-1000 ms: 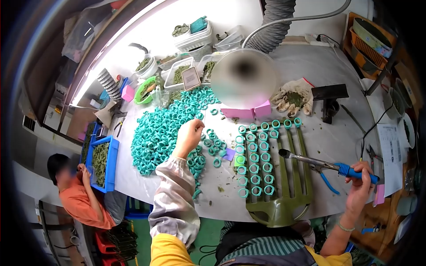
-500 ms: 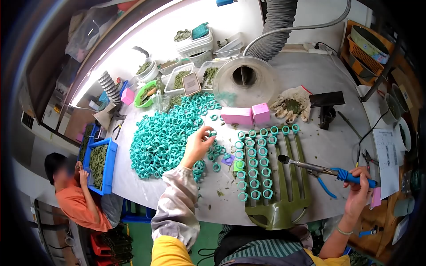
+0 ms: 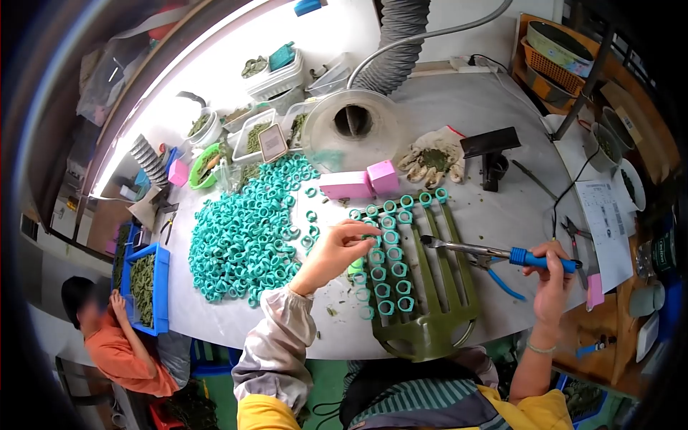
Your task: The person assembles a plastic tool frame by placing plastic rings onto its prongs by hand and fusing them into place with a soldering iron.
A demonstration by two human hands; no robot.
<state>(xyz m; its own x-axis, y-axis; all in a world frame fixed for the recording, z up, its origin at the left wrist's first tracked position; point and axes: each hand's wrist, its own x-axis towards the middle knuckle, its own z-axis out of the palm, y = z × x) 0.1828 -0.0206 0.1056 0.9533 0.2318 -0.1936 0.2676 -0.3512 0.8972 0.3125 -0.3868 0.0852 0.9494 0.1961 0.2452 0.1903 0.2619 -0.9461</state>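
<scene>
My left hand (image 3: 335,252) is closed in a pinch over the left edge of the olive-green slotted frame (image 3: 424,324). At its fingertips is a small teal ring, mostly hidden by the fingers. Rows of teal rings (image 3: 398,269) stand on the frame's left bars; the bars farther right are mostly bare. My right hand (image 3: 550,279) grips the blue handle of a soldering iron (image 3: 534,256). Its flat, spade-like metal tip points left over the frame's middle bars. A big heap of loose teal rings (image 3: 240,240) lies left of my left hand.
Pink blocks (image 3: 346,185), a stained work glove (image 3: 433,156) and a black stand (image 3: 491,147) lie behind the frame. Blue-handled pliers (image 3: 505,284) rest to its right. A clear funnel hood (image 3: 351,154) stands at the back. A co-worker in orange (image 3: 125,351) sits at left by a blue bin (image 3: 163,287).
My left hand has moved from the edge of the ring heap rightward to the frame's left rows. The soldering iron still points left over the frame. The whole view has shifted.
</scene>
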